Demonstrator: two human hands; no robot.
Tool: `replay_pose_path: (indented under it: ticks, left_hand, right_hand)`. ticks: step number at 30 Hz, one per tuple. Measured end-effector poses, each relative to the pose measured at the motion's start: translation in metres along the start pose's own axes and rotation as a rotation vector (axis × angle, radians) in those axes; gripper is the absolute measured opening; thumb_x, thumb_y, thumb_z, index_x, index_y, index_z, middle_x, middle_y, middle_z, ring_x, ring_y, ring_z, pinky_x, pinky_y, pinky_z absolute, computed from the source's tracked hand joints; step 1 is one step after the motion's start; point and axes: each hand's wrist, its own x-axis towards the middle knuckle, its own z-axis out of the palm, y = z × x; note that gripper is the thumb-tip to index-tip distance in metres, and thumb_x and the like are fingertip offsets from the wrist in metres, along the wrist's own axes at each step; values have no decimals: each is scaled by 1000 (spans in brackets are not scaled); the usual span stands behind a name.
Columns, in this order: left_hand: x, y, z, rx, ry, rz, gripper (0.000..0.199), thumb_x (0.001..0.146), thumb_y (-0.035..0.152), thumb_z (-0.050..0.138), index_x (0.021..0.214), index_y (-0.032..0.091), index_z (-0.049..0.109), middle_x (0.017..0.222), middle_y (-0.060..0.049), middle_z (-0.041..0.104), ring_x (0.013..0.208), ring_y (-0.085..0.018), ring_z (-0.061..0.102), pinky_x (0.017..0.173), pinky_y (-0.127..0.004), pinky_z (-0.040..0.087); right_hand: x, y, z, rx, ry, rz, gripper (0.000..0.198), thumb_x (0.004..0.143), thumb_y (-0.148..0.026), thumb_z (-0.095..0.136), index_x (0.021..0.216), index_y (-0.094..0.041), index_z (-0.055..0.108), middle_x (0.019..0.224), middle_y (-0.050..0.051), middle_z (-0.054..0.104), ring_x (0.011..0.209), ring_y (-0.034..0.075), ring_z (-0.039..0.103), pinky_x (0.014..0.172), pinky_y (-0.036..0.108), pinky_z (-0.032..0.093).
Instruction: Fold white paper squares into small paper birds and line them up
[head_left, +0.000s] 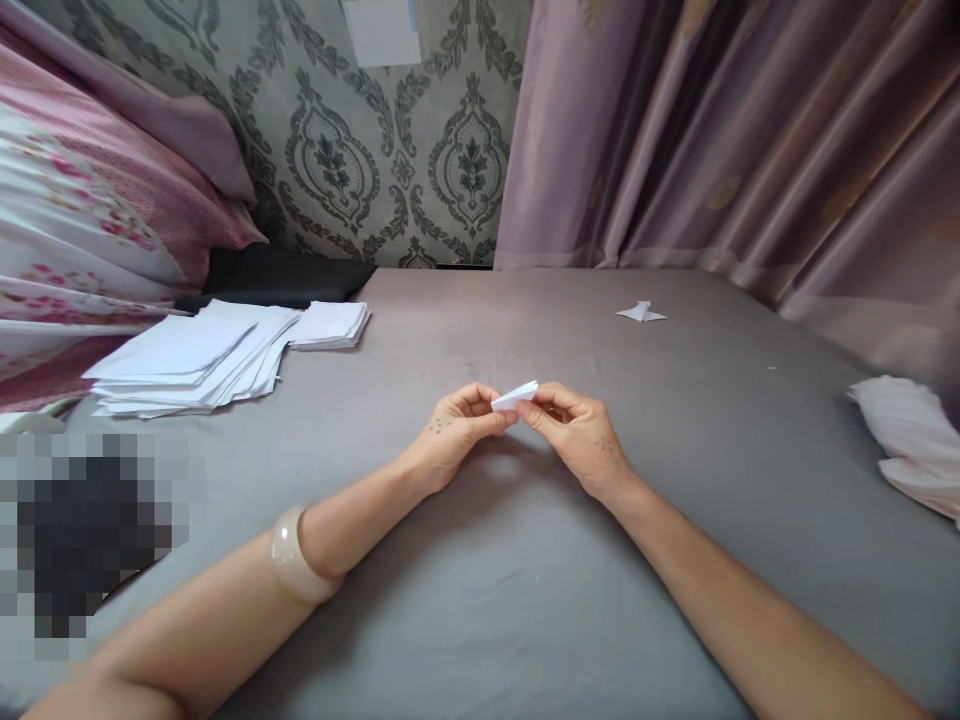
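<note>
A small piece of folded white paper (514, 396) is held up between both hands, just above the grey sheet. My left hand (454, 432) pinches its left end between thumb and curled fingers. At the other end, my right hand (583, 432) grips it with the thumb in front and the fingers behind. The thumbs almost meet at the paper's lower edge, and parts of its ends are hidden by the fingers. A pale bangle sits on my left forearm.
Stacks of white paper (187, 350) lie at the left, with a smaller paper stack (330, 325) beside them. A folded paper shape (642, 312) rests at the back right. White cloth (904, 435) lies at the right edge. Curtains (675, 130) hang behind the grey sheet (480, 600).
</note>
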Motion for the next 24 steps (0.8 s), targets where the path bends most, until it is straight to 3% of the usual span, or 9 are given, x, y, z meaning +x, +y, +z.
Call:
replay_pose_path:
  ticks: [6, 17, 19, 24]
  left_hand:
    - [-2, 5, -2, 121, -8, 94, 29, 69, 27, 79, 92, 17, 66, 89, -1, 66, 83, -12, 59, 81, -25, 42]
    - [-5, 8, 4, 146, -6, 68, 21, 68, 33, 79, 80, 17, 72, 80, -3, 70, 81, -16, 63, 81, -30, 46]
    - [-3, 7, 4, 134, 43, 61, 19, 67, 33, 80, 74, 17, 72, 75, -2, 69, 75, -14, 61, 76, -29, 46]
    - [2, 4, 0, 7, 177, -83, 22, 64, 33, 82, 67, 16, 68, 60, 1, 61, 57, -10, 52, 59, -26, 40]
  right_hand:
    - [-3, 0, -6, -181, -37, -56, 19, 79, -40, 65, 83, -22, 72, 81, 2, 69, 76, 16, 60, 72, 31, 47]
    - [-8, -11, -9, -323, -180, -67, 21, 84, -41, 60, 78, -25, 71, 74, 0, 63, 69, 14, 55, 67, 29, 44]
    - [-9, -11, -8, -301, -183, -10, 19, 82, -39, 61, 77, -24, 70, 73, -1, 64, 67, 13, 55, 66, 28, 44]
    - [-9, -5, -2, -47, -247, 302, 20, 76, -40, 66, 78, -21, 71, 71, 0, 68, 62, 13, 58, 60, 26, 46]
